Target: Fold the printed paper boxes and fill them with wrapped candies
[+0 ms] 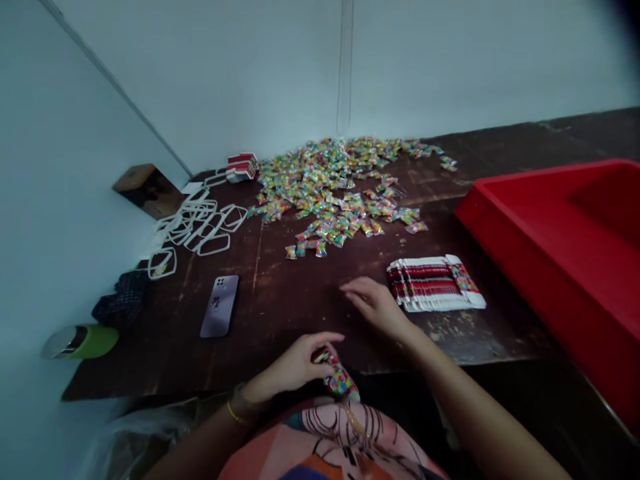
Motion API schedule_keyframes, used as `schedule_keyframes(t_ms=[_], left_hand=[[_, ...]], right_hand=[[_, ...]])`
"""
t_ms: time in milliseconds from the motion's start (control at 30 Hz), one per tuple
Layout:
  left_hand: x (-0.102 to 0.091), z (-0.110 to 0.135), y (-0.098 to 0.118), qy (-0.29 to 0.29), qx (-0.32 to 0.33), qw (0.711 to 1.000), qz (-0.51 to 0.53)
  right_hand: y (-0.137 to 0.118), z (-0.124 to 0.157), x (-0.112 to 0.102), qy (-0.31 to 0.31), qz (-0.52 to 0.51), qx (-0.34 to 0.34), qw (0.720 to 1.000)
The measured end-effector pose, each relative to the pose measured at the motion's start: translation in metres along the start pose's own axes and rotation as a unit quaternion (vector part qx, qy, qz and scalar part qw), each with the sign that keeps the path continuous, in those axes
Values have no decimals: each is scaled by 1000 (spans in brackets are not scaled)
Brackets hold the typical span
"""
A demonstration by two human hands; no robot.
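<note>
My left hand (pixel 295 365) is closed around a small colourful packet (pixel 336 375) at the near edge of the dark wooden table (pixel 280 300), just above my lap. Farther out over the table, my right hand (pixel 374 301) has its fingers stretched out and holds nothing. It hovers just left of a fanned stack of red-and-white flat cards (pixel 434 283). A big heap of small colourful candy packets (pixel 340 190) lies across the far middle of the table.
A red plastic tray (pixel 565 247) takes up the right side. A phone (pixel 220 305) lies face down at left, near white cut-out frames (pixel 200 223), a dark cloth (pixel 123 300) and a green tape roll (pixel 83 341). More red-and-white cards (pixel 243 167) sit by the wall.
</note>
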State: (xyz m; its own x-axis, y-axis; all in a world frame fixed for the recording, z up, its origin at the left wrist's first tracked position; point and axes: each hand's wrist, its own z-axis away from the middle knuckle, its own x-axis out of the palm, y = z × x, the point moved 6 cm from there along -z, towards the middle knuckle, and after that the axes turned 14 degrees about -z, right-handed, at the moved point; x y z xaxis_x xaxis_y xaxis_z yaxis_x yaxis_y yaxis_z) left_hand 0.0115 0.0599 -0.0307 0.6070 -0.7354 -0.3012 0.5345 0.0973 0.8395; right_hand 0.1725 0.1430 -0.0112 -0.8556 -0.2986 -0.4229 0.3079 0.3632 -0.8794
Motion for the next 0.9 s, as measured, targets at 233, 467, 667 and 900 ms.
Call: schedule_keyframes(t_ms=[233,467,667,900], left_hand=[[-31,38,-24,-41,-46,998,23],[-24,8,-58,63,-47,938,337],[-15,-33,-45,74,-56,944,318],[10,-45,-14,73,-24,990,115]], right_hand=[[41,-107,39,28,182,-9,983],[27,40,65,-4,214,-42,976],[4,138,52,-120,75,-22,990],[-2,94,19,169,-155,102,968]])
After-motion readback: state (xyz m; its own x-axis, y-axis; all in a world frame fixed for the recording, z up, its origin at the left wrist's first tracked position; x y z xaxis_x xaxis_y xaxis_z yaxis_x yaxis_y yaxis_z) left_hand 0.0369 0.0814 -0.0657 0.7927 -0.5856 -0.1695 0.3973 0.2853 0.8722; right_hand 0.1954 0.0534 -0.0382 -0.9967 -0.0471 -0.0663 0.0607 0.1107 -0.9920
